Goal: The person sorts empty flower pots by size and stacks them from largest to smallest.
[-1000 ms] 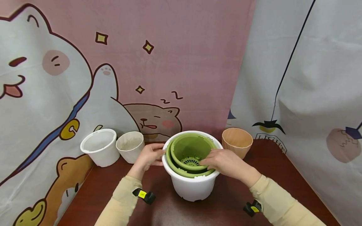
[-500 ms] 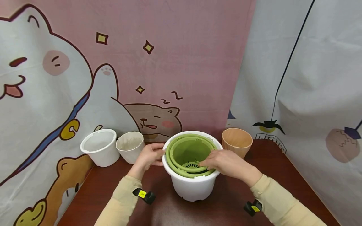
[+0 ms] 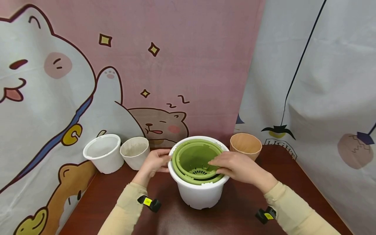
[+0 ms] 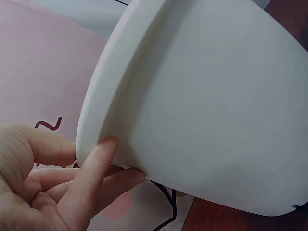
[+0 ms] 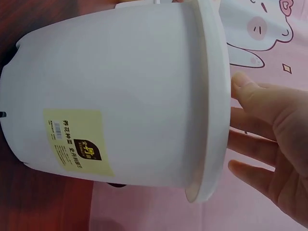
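Note:
A large white plastic flower pot [image 3: 200, 197] stands upright on the table. Nested inside it are a green pot [image 3: 182, 176] and a smaller green pot [image 3: 192, 156] with a slotted bottom. My left hand [image 3: 153, 163] pinches the white pot's rim at its left side; in the left wrist view, fingers [image 4: 96, 173] lie under and beside that rim. Over the right edge of the nested pots is my right hand [image 3: 239, 165], its fingers loosely extended across the rims. The right wrist view shows these fingers [image 5: 255, 139] spread behind the white rim, and a yellow label [image 5: 79, 144] on the pot's wall.
Behind on the left stand a white round pot [image 3: 107, 160] and an off-white faceted pot [image 3: 138, 156]. A peach-coloured pot [image 3: 246, 147] stands at the back right, partly behind my right hand. A printed cloth [image 3: 205, 65] hangs along the dark red table's [image 3: 249, 215] back.
The smaller green pot has settled level inside the larger one. My right hand has loosened from its rim and shifted slightly right. The left hand stays at the white rim.

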Demonstrator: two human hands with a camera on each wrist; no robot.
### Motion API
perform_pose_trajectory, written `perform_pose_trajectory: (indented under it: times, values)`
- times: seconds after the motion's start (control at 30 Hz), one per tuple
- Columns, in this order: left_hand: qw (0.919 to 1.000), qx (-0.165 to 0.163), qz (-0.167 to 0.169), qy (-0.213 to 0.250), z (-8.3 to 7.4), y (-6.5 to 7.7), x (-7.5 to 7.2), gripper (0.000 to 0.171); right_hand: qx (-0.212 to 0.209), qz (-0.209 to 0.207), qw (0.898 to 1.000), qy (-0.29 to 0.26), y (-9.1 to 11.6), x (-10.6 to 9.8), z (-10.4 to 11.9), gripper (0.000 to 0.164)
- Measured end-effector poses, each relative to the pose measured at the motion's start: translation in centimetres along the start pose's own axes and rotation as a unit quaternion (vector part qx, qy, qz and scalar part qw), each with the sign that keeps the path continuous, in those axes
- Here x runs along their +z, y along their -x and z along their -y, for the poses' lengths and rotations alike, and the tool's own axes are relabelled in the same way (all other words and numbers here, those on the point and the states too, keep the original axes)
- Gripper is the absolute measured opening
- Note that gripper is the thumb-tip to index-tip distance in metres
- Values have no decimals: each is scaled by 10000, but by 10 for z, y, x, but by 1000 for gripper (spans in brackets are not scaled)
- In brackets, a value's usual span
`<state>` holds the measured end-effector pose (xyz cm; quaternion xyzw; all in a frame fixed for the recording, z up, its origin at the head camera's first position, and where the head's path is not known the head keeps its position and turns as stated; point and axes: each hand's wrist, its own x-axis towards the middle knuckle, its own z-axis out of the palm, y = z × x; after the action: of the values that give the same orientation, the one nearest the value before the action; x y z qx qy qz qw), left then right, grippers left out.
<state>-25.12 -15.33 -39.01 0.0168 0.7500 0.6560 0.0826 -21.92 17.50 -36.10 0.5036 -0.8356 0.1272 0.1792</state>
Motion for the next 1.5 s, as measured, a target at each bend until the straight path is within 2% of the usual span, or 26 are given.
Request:
perform_pose_trajectory:
  times: [0.23,0.37,0.67,0.97,1.23,1.5]
  values:
    - [10000,-41,8,-39,0,1,0,36,435,-233,9987,137,4,-4,-1,35]
    - [10000,-81,12,-47,0,0,0,36,836,-357,9956,204,7,-6,-2,34]
    - [9999,-106,-26,-55,2,-1,0,35,1633,-882,9824,209,15,-3,-9,45]
    - [9999,-62,-29,-94,2,-2,1,35,2151,-1070,9707,79,19,-2,-16,47]
    - [10000,-51,-35,-64,1,0,1,35,2307,-835,9694,5,21,-6,-19,47]
    - [10000,-45,-29,-81,-1,2,0,36,2543,-431,9646,-556,27,-8,-25,54]
